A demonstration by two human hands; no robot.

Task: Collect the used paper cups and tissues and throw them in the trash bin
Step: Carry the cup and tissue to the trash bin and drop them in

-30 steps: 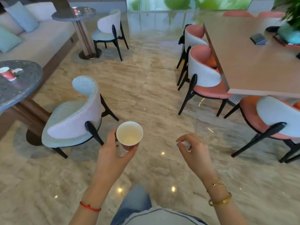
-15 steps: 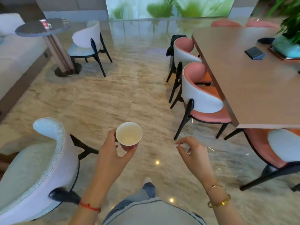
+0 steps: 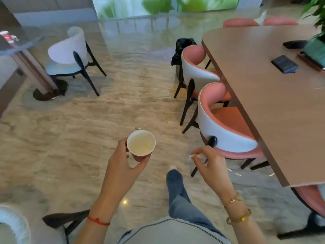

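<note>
My left hand [image 3: 123,166] holds an upright paper cup [image 3: 141,145], red outside and white inside, by its side. It looks empty. My right hand [image 3: 209,164] is closed on a crumpled white tissue [image 3: 197,156], pinched between thumb and fingers. A trash bin [image 3: 182,50] lined with a black bag stands on the floor ahead, behind the far pink chair. Another red cup [image 3: 7,37] sits on the round table at the far left.
A long wooden table [image 3: 263,95] with pink chairs [image 3: 226,127] lines the right side. A round pedestal table [image 3: 22,48] and a pale blue chair [image 3: 70,55] stand at the left. Another pale chair [image 3: 10,224] is at my lower left. Marble floor runs between them.
I have walked forward down the aisle; the chairs and long table came nearer and the bin came into view. Both hands keep their hold on the cup and the tissue.
</note>
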